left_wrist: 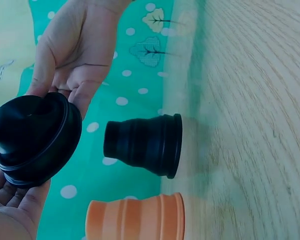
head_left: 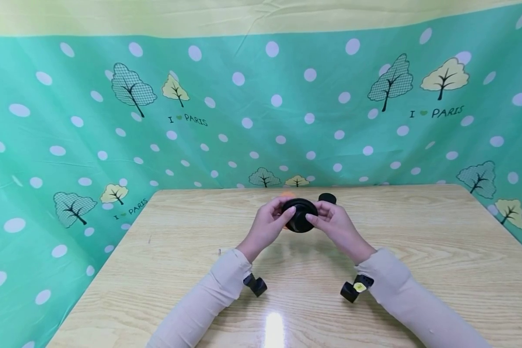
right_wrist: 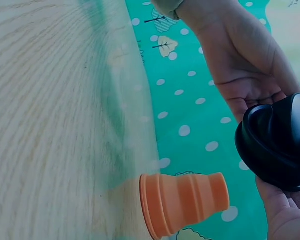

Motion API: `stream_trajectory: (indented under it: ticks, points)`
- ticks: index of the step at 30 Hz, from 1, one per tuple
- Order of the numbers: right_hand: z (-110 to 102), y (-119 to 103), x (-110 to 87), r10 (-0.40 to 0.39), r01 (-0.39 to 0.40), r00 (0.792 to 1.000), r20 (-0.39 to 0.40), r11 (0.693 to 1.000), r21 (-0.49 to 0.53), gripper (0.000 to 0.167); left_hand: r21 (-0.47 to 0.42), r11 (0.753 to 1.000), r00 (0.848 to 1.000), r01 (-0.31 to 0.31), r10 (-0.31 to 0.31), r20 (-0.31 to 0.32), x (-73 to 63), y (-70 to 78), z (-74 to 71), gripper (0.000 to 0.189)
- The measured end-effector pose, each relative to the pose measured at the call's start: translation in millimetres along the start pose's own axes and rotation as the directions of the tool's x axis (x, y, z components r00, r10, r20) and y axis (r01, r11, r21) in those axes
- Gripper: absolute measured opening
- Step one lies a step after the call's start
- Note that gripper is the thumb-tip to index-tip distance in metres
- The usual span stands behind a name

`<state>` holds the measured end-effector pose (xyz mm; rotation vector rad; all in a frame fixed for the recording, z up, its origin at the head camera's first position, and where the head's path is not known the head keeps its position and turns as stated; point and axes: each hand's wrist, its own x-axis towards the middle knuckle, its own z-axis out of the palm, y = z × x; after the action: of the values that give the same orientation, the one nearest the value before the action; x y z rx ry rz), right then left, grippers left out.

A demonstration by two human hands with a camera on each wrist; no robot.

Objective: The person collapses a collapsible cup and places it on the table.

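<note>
Both hands hold a black collapsible cup point(head_left: 299, 223) in the air above the table. It looks squashed and unevenly folded, with a thick rim. The left hand point(head_left: 266, 226) grips its left side, thumb on the near face. From the opposite side the right hand point(head_left: 338, 229) pinches it, thumb also pressed on the near face. Behind them an orange collapsible cup point(right_wrist: 184, 204) stands extended, wide end down; the hands mostly hide it in the head view. Another black collapsible cup point(left_wrist: 144, 146), likewise wide end down, stands to its right.
The light wooden table point(head_left: 178, 232) ends at a green dotted curtain point(head_left: 243, 121) behind the cups. Each wrist carries a small black camera, the left one point(head_left: 256, 285) and the right one point(head_left: 351, 291) hanging below the sleeves.
</note>
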<state>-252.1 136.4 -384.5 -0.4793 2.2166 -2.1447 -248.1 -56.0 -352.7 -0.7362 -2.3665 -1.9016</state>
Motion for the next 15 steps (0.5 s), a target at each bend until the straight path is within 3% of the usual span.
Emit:
stream_trajectory:
  ticks: [8,15]
  points:
    - [0.6,2.4,-0.1,0.013,-0.013,1.0,-0.004,1.0,-0.005,0.033,0.05,0.998,0.998,-0.042,0.044,-0.051,0.3,-2.4,3.9,0.024]
    - [0.1,0.0,-0.4,0.018,-0.018,1.0,0.016,1.0,0.002,0.035,0.011,0.999,0.996,-0.043,0.044,-0.079,7.5,-30.7,3.9,0.028]
